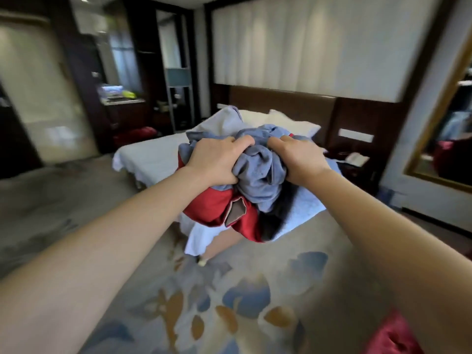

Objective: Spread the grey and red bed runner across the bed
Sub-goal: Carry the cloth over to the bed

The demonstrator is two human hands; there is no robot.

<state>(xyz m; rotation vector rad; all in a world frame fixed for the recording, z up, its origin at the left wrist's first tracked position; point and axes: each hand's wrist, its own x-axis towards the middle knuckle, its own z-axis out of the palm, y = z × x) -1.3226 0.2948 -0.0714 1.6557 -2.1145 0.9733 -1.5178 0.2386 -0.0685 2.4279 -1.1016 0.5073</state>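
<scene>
I hold the grey and red bed runner (pixel 258 180) bunched into a ball at arm's length, above the floor in front of the bed's foot. My left hand (pixel 217 159) grips its left side. My right hand (pixel 300 159) clutches the right side. Grey cloth shows on top and a red satin part (pixel 217 204) hangs beneath. The bed (pixel 150 157) with white sheets stands behind the bundle, and two white pillows (pixel 288 125) lie at the dark headboard. The bundle hides the bed's middle.
A patterned carpet (pixel 229 302) covers the floor in front of the bed. A nightstand with a white phone (pixel 356 158) stands right of the bed. A gold-framed mirror (pixel 439 118) hangs on the right wall. Something red (pixel 390 335) lies at the bottom right.
</scene>
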